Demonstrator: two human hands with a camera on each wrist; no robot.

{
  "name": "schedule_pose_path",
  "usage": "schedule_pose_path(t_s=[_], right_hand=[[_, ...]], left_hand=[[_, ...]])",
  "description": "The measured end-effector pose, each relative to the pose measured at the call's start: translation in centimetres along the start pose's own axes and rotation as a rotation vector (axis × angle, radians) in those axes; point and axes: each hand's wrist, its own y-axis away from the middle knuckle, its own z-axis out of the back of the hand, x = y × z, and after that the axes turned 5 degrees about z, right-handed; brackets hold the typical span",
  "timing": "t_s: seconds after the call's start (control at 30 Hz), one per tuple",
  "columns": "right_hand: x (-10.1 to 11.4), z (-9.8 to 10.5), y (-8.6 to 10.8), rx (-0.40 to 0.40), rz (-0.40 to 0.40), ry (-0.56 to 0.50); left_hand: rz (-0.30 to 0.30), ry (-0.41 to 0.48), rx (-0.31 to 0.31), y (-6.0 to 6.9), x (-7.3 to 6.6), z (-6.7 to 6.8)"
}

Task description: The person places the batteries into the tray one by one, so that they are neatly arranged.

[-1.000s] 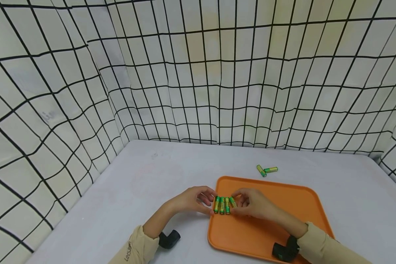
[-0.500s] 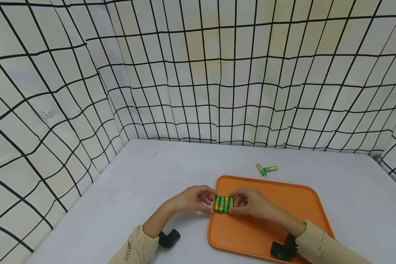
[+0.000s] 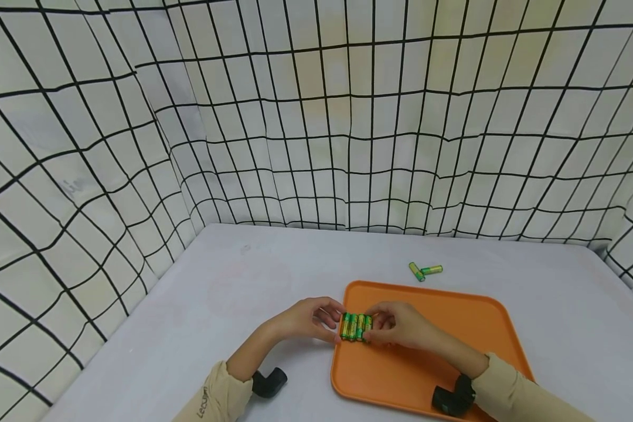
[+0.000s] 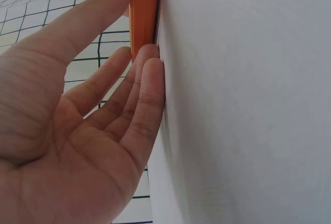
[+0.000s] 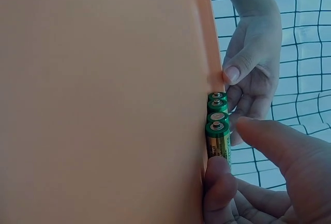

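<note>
Several green-and-gold batteries stand side by side in a compact row at the left edge of the orange tray. My left hand rests against that edge, its fairly straight fingers and thumb touching the rim, as the left wrist view also shows. At the row's right end, my right hand holds the outermost battery with curled fingers, pressing it towards its neighbours. In the right wrist view one fingertip touches that battery's side. Part of it is hidden by the hand in the head view.
Beyond the tray's far rim, two more batteries lie touching on the white table. Black elbow-shaped pieces sit at both wrists, one at the left and one at the right. A black-gridded white net wall surrounds the table.
The rightmost battery, tilted and slightly apart one second ago, now stands straight against the row. My right hand has shifted a little to the left with it; my left hand has hardly moved.
</note>
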Motion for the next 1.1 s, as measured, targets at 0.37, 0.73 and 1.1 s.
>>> schedule_pose_path(t_s=[0.37, 0.73, 1.1], right_hand=[[-0.4, 0.2, 0.3, 0.015, -0.003, -0.052], [-0.7, 0.4, 0.5, -0.002, -0.008, -0.09], [-1.3, 0.9, 0.6, -0.037, 0.002, -0.105]], left_hand=[[-0.002, -0.006, -0.002, -0.1, 0.0, -0.1], [0.001, -0.005, -0.006, -0.2, 0.2, 0.0], [-0.007, 0.005, -0.003, -0.1, 0.3, 0.0]])
